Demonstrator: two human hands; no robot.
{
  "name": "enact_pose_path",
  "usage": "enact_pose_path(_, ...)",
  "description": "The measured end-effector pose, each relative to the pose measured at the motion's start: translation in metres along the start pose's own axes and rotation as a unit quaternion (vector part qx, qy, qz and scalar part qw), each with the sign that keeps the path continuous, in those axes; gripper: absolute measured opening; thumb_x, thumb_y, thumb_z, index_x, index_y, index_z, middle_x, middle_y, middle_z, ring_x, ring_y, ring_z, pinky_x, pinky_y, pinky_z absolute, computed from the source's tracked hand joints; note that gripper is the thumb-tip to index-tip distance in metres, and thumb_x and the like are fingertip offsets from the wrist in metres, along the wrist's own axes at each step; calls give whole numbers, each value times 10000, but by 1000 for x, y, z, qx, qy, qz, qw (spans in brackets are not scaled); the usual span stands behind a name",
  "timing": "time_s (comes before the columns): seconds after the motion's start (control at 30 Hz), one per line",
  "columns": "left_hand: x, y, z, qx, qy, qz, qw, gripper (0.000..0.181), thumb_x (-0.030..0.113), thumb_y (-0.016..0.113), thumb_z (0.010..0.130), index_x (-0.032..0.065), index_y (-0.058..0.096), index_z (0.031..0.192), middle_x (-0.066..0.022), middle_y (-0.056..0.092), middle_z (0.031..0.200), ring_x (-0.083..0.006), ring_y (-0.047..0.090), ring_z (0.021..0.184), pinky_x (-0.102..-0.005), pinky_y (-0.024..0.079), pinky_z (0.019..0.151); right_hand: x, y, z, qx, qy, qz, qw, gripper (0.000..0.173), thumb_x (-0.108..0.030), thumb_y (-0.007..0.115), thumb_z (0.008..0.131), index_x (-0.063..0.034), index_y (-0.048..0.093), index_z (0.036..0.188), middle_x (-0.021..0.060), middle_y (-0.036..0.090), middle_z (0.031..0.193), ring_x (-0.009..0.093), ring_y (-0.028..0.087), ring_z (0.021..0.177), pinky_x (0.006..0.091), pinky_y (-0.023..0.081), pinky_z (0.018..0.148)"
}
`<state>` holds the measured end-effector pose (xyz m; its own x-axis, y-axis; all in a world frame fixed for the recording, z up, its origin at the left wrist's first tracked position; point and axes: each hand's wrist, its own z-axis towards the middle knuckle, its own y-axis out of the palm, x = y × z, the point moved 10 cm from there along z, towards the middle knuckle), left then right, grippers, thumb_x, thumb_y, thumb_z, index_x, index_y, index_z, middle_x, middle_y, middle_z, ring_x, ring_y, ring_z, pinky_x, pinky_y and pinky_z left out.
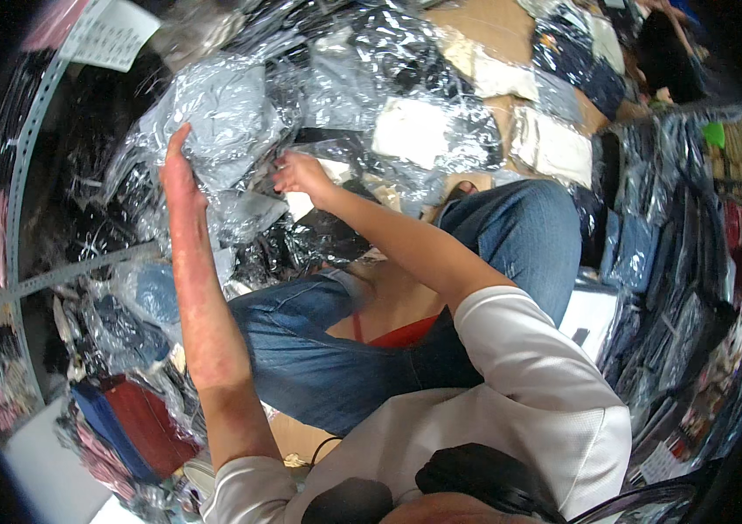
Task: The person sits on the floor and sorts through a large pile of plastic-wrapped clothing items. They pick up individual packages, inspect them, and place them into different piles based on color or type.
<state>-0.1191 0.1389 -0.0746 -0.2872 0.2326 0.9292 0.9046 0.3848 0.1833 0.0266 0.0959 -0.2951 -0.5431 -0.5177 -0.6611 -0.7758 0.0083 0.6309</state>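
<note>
My left hand (181, 167) is raised on edge beside a grey garment in a clear plastic bag (220, 111), its thumb and fingers apart; whether it touches the bag cannot be told. To its right, my right hand (305, 175) has its fingers spread and slightly bent, over dark and clear plastic bags, with a white piece of card or paper (300, 204) just under it. No object shows in either hand. A white folded garment in clear plastic (412, 131) lies further right on the pile.
A perforated metal shelf post (29, 141) stands at left, with a crossbar. Stacked bagged dark garments (679, 262) line the right side. Red and blue folded fabric (148, 419) lies at lower left. Part of another person (669, 49) shows at upper right.
</note>
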Motion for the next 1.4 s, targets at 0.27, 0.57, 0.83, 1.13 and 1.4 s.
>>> enact_pose_path(0.27,-17,103,-16,-137,-17,47,989,600,327,684,824,-23,539,1289,-155,612,1227,-284,610,1089,-382,471,974,-110,-85,-29,-43,101,229,967,1013,-780,414,843,-31,235,1501,224,381,1469,379,483,1274,567,429,977)
enact_pose_path(0.57,-65,169,-44,-230,-117,76,963,593,332,632,869,-22,508,1329,-163,600,1267,-301,611,1117,-420,481,990,-245,-88,-104,-71,-79,194,975,1064,-834,449,775,41,454,1381,199,496,1402,328,494,1263,432,331,1109)
enact_pose_path(0.83,-86,210,-30,-230,-152,121,954,582,381,646,865,-14,543,1280,-145,622,1214,-272,637,1037,-395,518,906,-273,-123,-118,-127,-127,195,964,921,-741,592,776,7,531,1310,129,562,1329,263,499,1249,398,357,1087)
enact_pose_path(1.13,-49,189,7,-171,10,160,972,663,415,632,864,-21,498,1345,-140,540,1334,-272,540,1193,-384,415,1027,-300,-100,-75,88,-253,-162,950,889,-429,871,554,47,584,1247,214,642,1204,330,629,1092,353,474,966)
enact_pose_path(1.4,-1,180,-51,-161,-33,23,986,598,365,621,880,38,492,1364,-127,545,1344,-289,540,1210,-416,431,1036,-382,-5,-75,24,-153,-522,839,1006,-631,823,546,102,599,1197,246,604,1243,326,628,1084,383,507,908)
